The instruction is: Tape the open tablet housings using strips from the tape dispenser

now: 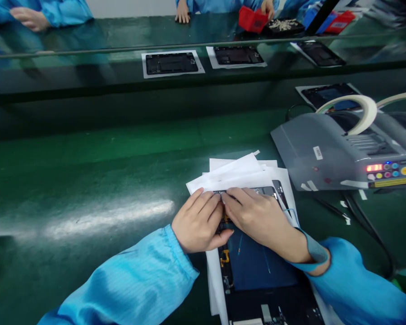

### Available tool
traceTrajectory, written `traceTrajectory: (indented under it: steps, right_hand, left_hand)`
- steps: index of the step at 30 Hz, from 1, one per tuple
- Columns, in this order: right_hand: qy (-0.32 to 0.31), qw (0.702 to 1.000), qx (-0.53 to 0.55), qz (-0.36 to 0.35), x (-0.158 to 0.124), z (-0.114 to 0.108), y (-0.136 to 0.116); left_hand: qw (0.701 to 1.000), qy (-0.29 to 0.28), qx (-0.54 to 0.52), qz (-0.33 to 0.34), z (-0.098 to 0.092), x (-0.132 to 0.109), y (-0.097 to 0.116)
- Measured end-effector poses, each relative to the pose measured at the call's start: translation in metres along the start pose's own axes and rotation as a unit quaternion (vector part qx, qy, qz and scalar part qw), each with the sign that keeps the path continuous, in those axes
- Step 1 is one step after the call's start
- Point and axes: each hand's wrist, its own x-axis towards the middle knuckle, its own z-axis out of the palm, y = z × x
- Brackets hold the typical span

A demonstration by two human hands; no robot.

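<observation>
An opened tablet body (257, 271) with dark inner parts lies on white paper sheets (237, 174) on the green bench. My left hand (199, 221) and my right hand (260, 216) rest side by side on its upper edge. The fingers of both are held together and press down on the device, fingertips meeting near the top middle. Whether anything small sits under the fingertips is hidden. Both arms wear light blue sleeves.
A grey tape dispenser machine (341, 153) with lit buttons and a tape loop stands at the right, cables trailing from it. Further tablet bodies on paper (172, 63) lie on the far conveyor. Other people's hands (182, 13) and a red box (252, 20) are at the far side.
</observation>
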Motion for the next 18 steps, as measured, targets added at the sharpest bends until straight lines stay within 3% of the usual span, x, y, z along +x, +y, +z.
traceTrajectory:
  steps: [11, 14, 18]
  right_hand:
    - [-0.059, 0.998, -0.002, 0.013, 0.001, 0.006, -0.020]
    - [-0.032, 0.999, 0.001, 0.007, 0.004, 0.002, -0.018]
    - [0.058, 0.998, 0.004, 0.010, -0.013, -0.029, -0.005]
  left_hand:
    - [0.999, -0.020, -0.025, 0.006, 0.003, -0.004, -0.007]
    - [0.999, -0.030, -0.015, 0.020, 0.001, -0.004, -0.011]
    - [0.996, -0.078, 0.002, 0.037, -0.002, -0.004, -0.018]
